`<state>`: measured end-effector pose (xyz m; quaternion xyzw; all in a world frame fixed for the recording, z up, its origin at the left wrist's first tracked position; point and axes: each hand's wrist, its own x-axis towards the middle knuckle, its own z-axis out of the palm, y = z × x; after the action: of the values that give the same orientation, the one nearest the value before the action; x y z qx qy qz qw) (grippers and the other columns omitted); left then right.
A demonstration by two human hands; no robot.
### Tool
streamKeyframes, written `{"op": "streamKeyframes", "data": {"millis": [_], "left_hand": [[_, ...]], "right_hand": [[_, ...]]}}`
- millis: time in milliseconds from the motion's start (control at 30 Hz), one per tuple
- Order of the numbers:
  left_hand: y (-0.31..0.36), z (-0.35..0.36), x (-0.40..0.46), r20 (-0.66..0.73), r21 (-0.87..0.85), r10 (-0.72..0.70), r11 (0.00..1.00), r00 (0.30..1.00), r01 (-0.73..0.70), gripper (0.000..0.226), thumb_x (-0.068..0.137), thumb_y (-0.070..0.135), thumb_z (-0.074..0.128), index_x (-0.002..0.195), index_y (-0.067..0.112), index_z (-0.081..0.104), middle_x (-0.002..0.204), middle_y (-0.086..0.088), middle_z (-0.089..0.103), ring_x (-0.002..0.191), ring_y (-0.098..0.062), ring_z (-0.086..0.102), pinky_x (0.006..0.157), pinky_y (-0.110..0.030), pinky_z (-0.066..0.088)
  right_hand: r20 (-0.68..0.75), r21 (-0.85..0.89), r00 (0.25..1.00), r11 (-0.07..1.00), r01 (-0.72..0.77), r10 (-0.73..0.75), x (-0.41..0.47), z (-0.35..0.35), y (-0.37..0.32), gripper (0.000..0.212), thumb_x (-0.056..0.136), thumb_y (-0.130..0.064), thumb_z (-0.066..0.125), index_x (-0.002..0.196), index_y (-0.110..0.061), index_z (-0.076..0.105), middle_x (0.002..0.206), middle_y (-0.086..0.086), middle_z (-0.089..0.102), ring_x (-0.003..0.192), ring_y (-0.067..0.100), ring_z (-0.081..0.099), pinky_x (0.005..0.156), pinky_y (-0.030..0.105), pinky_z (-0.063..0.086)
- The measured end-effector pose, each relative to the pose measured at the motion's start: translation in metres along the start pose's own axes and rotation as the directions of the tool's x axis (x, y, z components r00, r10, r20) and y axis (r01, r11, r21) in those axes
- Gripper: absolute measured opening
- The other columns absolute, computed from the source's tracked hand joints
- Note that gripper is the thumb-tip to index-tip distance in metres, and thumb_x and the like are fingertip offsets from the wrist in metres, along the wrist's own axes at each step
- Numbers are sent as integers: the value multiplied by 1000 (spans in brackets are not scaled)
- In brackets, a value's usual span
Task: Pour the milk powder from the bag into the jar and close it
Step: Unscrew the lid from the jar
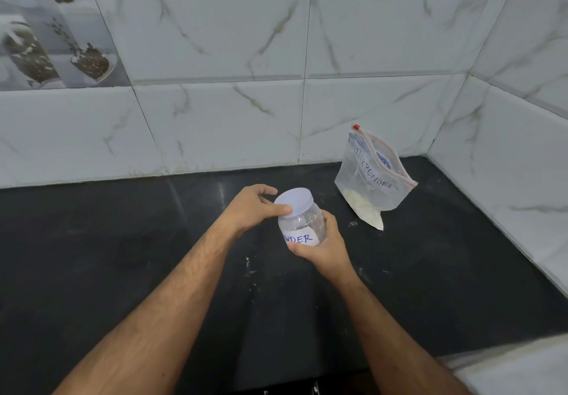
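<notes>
Left hand (250, 207) fingers curled round the pale lilac round lid (293, 202), right hand (322, 245) gripping the clear plastic labelled jar (302, 228), mid black countertop (123, 256), zip-top milk powder bag (373, 181) upright near back right corner.

Left hand (255, 207) grip curled, thumb forward; right hand (325, 245) grip wrapped.

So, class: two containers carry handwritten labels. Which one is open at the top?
The bag: its zip gapes open against the wall. The jar wears its lid.
</notes>
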<state>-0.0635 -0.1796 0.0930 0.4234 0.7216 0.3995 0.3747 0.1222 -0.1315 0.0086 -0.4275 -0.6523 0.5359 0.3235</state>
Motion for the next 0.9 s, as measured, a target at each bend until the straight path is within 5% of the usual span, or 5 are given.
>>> {"op": "streamKeyframes", "data": {"millis": [200, 300, 400, 600, 900], "left_hand": [[10, 6, -4, 112, 45, 187, 980, 976, -193, 72, 79, 29, 82, 143, 25, 49, 138, 9, 55, 122, -12, 58, 102, -31, 48], [17, 8, -8, 101, 289, 222, 926, 970, -242, 61, 80, 48, 76, 135, 29, 58, 136, 10, 60, 121, -10, 58, 104, -35, 48], [24, 5, -11, 25, 528, 196, 830, 980, -179, 63, 83, 68, 59, 134, 33, 58, 130, 9, 65, 117, -13, 61, 101, -35, 48], [34, -10, -13, -33, 644, 74, 764, 997, -35, 84, 77, 80, 51, 144, 30, 47, 141, 4, 58, 132, -20, 51, 105, -38, 43], [48, -5, -13, 302, 558, 109, 785, 947, -269, 97, 71, 40, 85, 152, 30, 33, 154, 4, 40, 139, -18, 39, 112, -35, 36]], "right_hand": [[37, -11, 999, 1000, 29, -29, -6, 7, -2, 92, 61, -22, 94, 135, -35, 39, 125, -12, 58, 110, 12, 63, 85, 27, 60], [30, -31, 999, 999, 44, -43, -9, 9, -2, 91, 62, -21, 94, 131, -37, 38, 121, -15, 58, 106, 9, 64, 77, 18, 57], [17, -57, 998, 997, 57, -56, -11, 9, -1, 89, 61, -23, 94, 130, -38, 40, 120, -17, 59, 105, 8, 65, 76, 16, 55], [19, -80, 997, 994, 81, -79, -10, 7, -2, 92, 62, -21, 94, 131, -39, 36, 124, -16, 55, 110, 10, 61, 83, 18, 56], [15, -90, 996, 992, 85, -84, -8, 9, -3, 93, 59, -30, 93, 135, -37, 39, 127, -12, 59, 110, 10, 64, 85, 26, 60]]}}
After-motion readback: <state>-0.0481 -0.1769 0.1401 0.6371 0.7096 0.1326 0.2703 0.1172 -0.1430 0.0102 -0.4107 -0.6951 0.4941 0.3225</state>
